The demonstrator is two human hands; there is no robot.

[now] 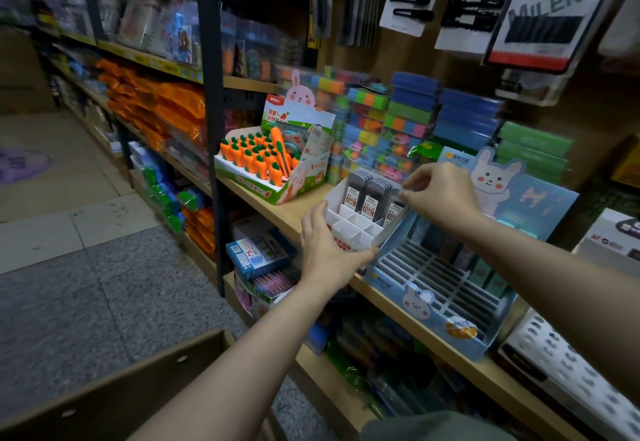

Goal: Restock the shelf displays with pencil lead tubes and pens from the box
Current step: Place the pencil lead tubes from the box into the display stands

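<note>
My left hand (327,250) holds the front of the small white cardboard display box (353,226) on the wooden shelf (277,214), its fingers curled round the near corner. My right hand (440,191) pinches a grey pencil lead tube (393,207) at the back row. More grey tubes (362,191) stand beside it. The orange carrot display (263,163) sits close on the left. The blue bunny rack (433,288) touches the box on the right. A brown cardboard box (114,395) sits low by me.

"0.7" on the lead tubes (370,195), "m&g" on the carrot display box (277,177), "milena" on a hanging card (554,8).
</note>
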